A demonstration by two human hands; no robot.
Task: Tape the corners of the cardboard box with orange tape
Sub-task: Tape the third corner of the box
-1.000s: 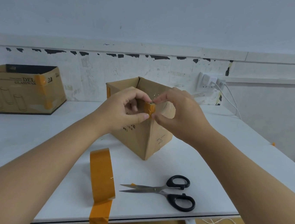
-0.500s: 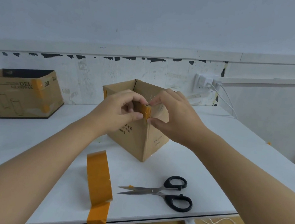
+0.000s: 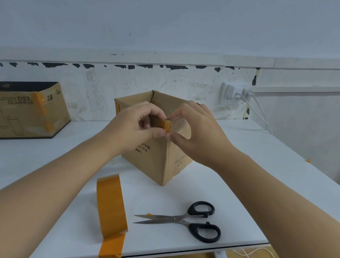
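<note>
Hands meet at the near top corner of the open cardboard box (image 3: pixel 157 155) mid-table: left hand (image 3: pixel 136 123) and right hand (image 3: pixel 196 129) both pinched on a small orange tape piece (image 3: pixel 167 126) there. Tape roll (image 3: pixel 111 209) and black-handled scissors (image 3: pixel 186 219) lie near the white table (image 3: pixel 246 158) edge, and a second box (image 3: pixel 18 111) sits far left

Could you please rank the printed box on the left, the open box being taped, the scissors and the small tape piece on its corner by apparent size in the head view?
1. Printed box and open box: alike, unranked.
2. Scissors.
3. Tape piece.
</note>
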